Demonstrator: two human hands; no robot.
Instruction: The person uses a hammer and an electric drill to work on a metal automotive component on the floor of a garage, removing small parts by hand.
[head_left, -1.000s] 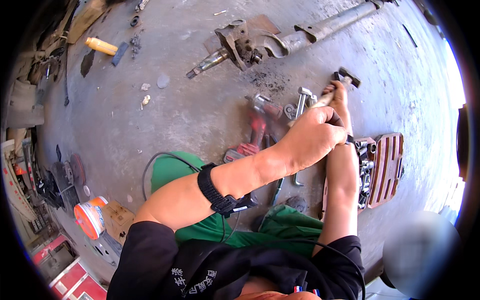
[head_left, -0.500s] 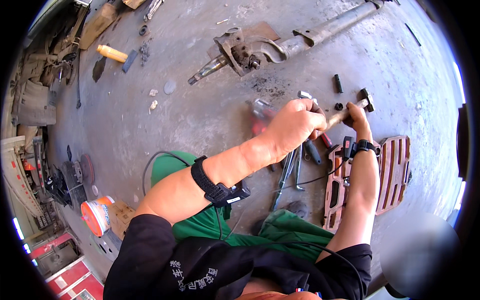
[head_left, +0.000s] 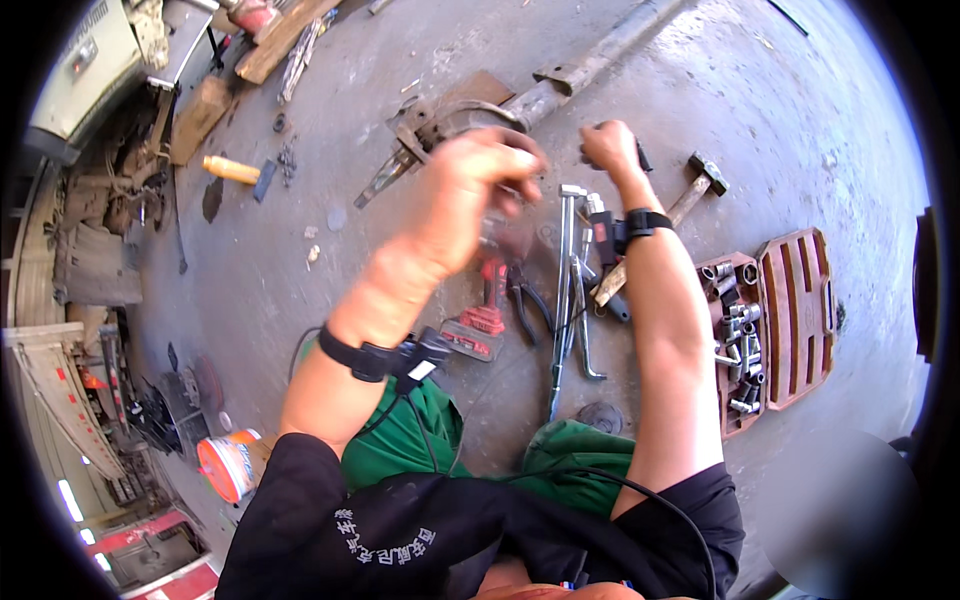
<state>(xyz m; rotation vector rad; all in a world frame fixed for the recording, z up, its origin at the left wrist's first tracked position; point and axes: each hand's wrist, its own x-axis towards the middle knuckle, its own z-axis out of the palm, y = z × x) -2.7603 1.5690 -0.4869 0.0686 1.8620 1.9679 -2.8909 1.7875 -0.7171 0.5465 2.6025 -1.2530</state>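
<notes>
My left hand is raised in front of the steel axle end and hides part of it. Its fingers are bent but smeared by motion. Farther right, my right hand is closed over the floor near the axle's tube; what it holds, if anything, is hidden. A dark cylindrical piece shows beside that wrist. Under my right forearm lies a hammer with a wooden handle, touched by neither hand. Between my arms a red cordless power tool rests on the floor, its top blurred.
Near my knees lie pliers and a long chrome bar. An open brown case with several sockets stands at right. A yellow-handled hammer, a wood block and a white-orange tub are at left.
Both hands have left the wooden-handled hammer, which now lies on the floor. My left hand moved left and up, my right hand left and farther away. The view has shifted slightly.
</notes>
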